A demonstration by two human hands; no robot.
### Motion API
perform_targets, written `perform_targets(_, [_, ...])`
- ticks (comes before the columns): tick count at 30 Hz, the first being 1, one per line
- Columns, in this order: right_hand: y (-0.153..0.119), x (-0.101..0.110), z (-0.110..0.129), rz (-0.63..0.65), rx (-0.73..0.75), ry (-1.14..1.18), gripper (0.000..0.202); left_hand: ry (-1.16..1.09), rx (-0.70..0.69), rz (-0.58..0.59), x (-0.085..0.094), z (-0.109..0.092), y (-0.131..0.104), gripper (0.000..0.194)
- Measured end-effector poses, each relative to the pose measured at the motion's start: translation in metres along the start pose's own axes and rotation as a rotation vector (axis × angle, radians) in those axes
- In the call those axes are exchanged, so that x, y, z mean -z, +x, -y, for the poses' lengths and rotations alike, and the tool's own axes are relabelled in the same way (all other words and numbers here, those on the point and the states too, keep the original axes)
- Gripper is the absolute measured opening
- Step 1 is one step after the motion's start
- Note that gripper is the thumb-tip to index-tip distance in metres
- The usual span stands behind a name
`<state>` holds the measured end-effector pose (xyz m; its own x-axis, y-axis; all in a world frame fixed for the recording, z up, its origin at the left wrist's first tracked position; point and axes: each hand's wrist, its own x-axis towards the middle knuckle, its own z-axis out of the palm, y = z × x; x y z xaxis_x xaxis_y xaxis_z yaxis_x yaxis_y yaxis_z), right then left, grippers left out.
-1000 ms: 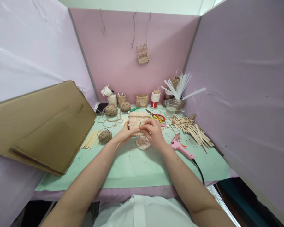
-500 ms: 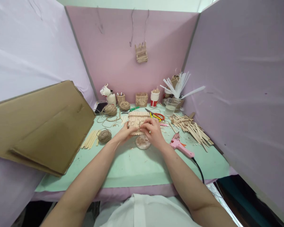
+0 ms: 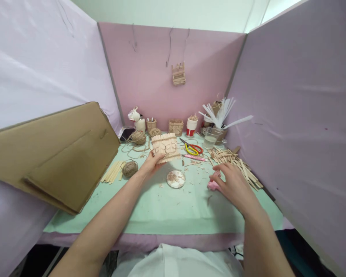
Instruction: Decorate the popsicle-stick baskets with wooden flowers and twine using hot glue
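Note:
My left hand (image 3: pixel 154 161) grips the lower left corner of a pale craft-stick piece (image 3: pixel 165 147), thumb on its front. Twine-like bands run along its top and bottom, with small oval bits glued across the middle; whether it is hollow behind cannot be seen. Over to the right, my right hand (image 3: pixel 229 181) is above a pink hot glue gun (image 3: pixel 212 185), fingers curved and apart. That hand hides most of the glue gun, and contact between them is unclear. A round whitish dish (image 3: pixel 175 179) with brown residue lies between the hands.
Scissors (image 3: pixel 192 148) and a pink cutter (image 3: pixel 194 157) lie behind the dish. Loose wooden sticks (image 3: pixel 236 161) are heaped at right, near a clear cup (image 3: pixel 210 138). Twine balls (image 3: pixel 129 168) and cardboard (image 3: pixel 60 161) occupy the left. A small stick basket (image 3: pixel 175 127) stands at the back.
My right hand has left the craft-stick piece and moved right to the glue gun. My left hand still holds the piece, now tilted. The camera view has shifted slightly.

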<state>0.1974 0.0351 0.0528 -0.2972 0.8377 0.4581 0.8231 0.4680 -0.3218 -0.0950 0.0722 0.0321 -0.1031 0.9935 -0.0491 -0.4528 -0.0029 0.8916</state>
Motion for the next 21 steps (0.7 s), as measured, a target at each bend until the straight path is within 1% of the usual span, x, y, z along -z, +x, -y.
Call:
perform_targets(1, [-0.007,0.003,-0.01,0.09,-0.058,-0.091,0.018,-0.014,-0.009,0.012,0.0,-0.001,-0.001,0.05])
perform_targets(3, [-0.017,0.007,-0.027,0.23,-0.187,-0.227,0.029,-0.036,-0.01,0.025,-0.001,-0.004,-0.002,0.049])
perform_targets(6, [-0.023,0.006,-0.039,0.35,-0.282,-0.312,0.036,-0.058,-0.001,0.028,0.001,-0.006,-0.002,0.048])
perform_targets(9, [-0.021,-0.001,-0.037,0.393,-0.3,-0.328,0.033,-0.072,-0.01,0.049,0.003,-0.006,-0.001,0.048])
perform_targets(14, [-0.016,-0.01,-0.027,0.465,-0.347,-0.269,0.02,-0.073,-0.005,0.047,0.003,-0.007,-0.001,0.048])
perform_targets(21, [-0.015,-0.015,-0.03,0.409,-0.416,-0.305,0.028,-0.097,-0.003,0.036,-0.001,-0.009,-0.004,0.05])
